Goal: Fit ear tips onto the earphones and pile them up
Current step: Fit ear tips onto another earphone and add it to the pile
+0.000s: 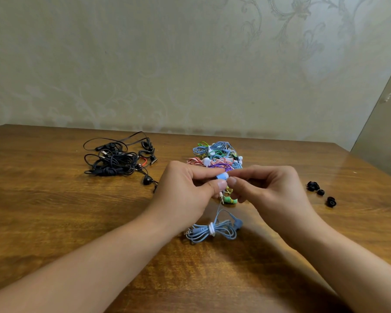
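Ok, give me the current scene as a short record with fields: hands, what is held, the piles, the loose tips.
left hand: left hand pinches the blue earbud
right hand: right hand pinches at the earbud's tip end; whether a tip is in its fingers cannot be told
cable: bundled blue cable rests on the table below the hands
far left: black earphone pile
far centre: coloured earphone pile, just behind the hands
right: loose black ear tips on the table
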